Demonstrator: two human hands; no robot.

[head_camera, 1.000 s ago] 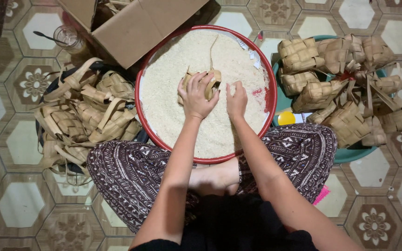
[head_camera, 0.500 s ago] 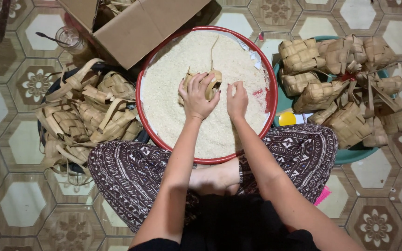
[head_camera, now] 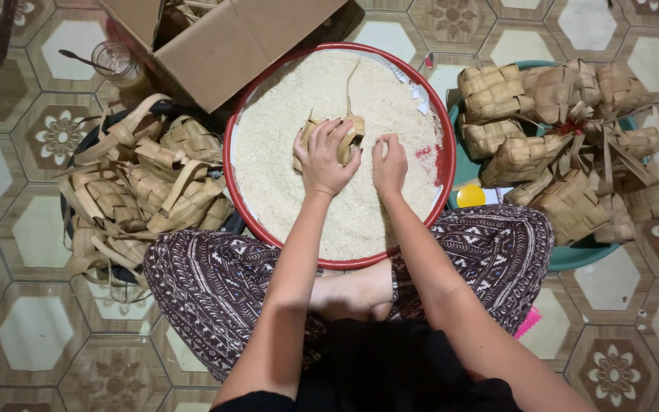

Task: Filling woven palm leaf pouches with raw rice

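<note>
Two bare hands work over a red-rimmed basin [head_camera: 226, 164] of white rice [head_camera: 284, 152] set on the tiled floor [head_camera: 32, 336] before the seated person's crossed legs. Left hand [head_camera: 322, 156] has its grip closed around a woven palm-leaf pouch [head_camera: 352, 133], held upright in the middle of the rice — its loose strip points up. Right hand [head_camera: 388, 164], just beside, rests loosely cupped on the grains; whether it pinches any rice I cannot tell. Empty pouches [head_camera: 139, 191] lie heaped at left, more pouches [head_camera: 558, 137] fill a green basin [head_camera: 573, 258] at right, and a cardboard box [head_camera: 223, 38] overlaps the far rim.
</note>
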